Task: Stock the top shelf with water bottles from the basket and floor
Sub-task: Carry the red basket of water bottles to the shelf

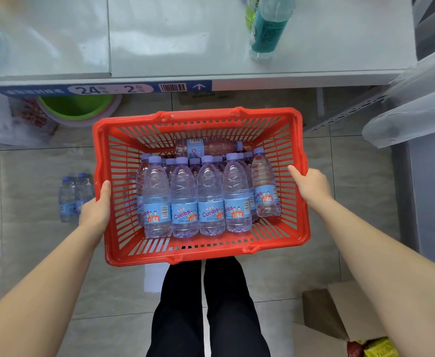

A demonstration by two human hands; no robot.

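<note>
A red plastic basket [298, 235] hangs in front of me above the floor. My left hand [96, 206] grips its left rim and my right hand [310, 185] grips its right rim. Inside stand several water bottles [184, 197] with purple caps and blue labels, and one more bottle [206, 146] lies on its side at the back. Two bottles of the same kind [73, 195] stand on the floor tiles to the left. The white top shelf [185, 37] lies just beyond the basket, with a teal-labelled bottle [269, 27] standing on it at the right.
A blue price strip [103, 88] runs along the shelf's front edge. A green basin [77, 106] and plastic-wrapped goods sit under the shelf at left. An open cardboard box [340, 313] is on the floor at lower right. Clear plastic bags [414, 109] hang at right.
</note>
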